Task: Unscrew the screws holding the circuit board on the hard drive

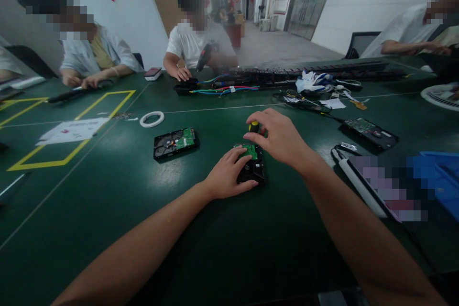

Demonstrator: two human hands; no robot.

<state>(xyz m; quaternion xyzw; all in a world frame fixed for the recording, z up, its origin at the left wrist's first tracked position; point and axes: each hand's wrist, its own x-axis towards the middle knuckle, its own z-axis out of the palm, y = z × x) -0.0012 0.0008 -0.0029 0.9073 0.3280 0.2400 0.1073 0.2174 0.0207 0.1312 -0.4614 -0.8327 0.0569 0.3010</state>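
A hard drive (257, 172) with a green circuit board lies on the table in front of me. My left hand (228, 172) rests on its left side, fingers spread over the board and the thumb along the near edge. Just above the drive's far end, my right hand (274, 134) grips a screwdriver by its yellow and black handle (254, 126), between thumb and fingers. The screwdriver's shaft and tip cannot be made out. To the left lies a second hard drive (175, 143), board side up. A third hard drive (369, 134) sits at the right.
A white ring (152, 119) and a paper sheet (73, 130) lie to the left. Cables (229, 89) and white gloves (313, 82) are at the back. On the right are a white-edged pouch (362, 186) and a blue bin (444, 177). Several people sit around the table.
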